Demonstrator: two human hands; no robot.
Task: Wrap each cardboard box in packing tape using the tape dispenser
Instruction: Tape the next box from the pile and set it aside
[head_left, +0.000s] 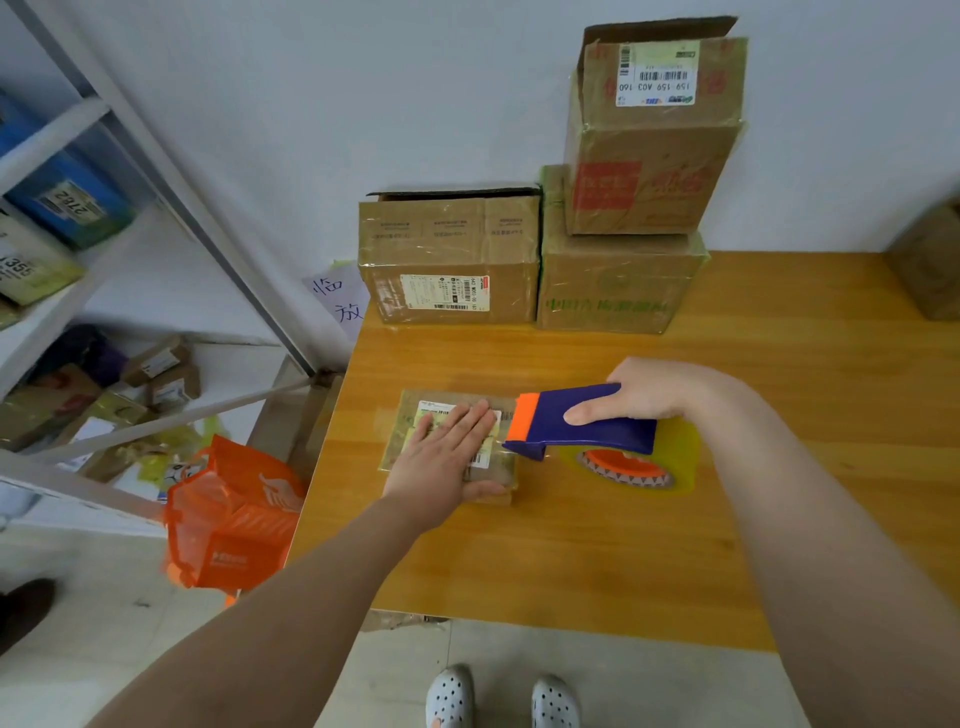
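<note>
Head view.
- Small cardboard box (402, 441): lies flat on the wooden counter (571, 561), left of centre, a white label on top.
- Left hand (447, 457): flat on the box top, fingers straight, thumb along the near edge.
- Right hand (654, 395): fingers curled round the blue tape dispenser (587, 418) (orange nose touching the box's right edge).
- Tape roll (683, 460): clear, orange core, under the dispenser.
- Far edge: three larger boxes (452, 260), one stacked on another.
- Left, on the floor: orange bag (234, 519).
</note>
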